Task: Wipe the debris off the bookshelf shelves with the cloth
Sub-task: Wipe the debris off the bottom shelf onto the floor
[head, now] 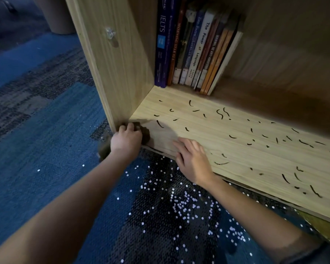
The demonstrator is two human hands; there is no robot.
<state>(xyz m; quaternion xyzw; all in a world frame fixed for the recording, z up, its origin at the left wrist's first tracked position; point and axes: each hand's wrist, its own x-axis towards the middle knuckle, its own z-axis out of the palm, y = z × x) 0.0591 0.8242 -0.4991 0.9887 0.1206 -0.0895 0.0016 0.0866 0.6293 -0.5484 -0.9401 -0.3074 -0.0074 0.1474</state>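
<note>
Brown cloth [145,134] held at the shelf [202,124] corner
The cloth is clutched in the left hand [126,139]; the right hand [193,161] is laid flat on the shelf, where dark debris [159,123] is scattered.

One wide-angle camera on the person's head looks forward and steeply down from close range, low to the floor, at the bottom shelf [208,126], which slants from the frame's centre to its lower right edge. The carpet [46,149] fills the left and bottom of the frame, and a row of books [194,50] stands at top centre.
</note>
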